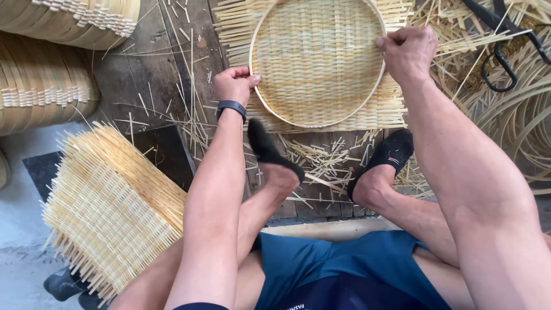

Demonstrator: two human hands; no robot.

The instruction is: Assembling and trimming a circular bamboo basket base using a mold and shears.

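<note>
Blue shorts (344, 270) and bare legs fill the head view's near edge. Beyond the black-shod feet, a round woven bamboo tray (317, 60) lies on the dark wooden floor (143, 80). Left hand (234, 85) pinches its left rim; right hand (407, 53) clamps its right rim. Black shears (505, 40) lie at the far right.
</note>
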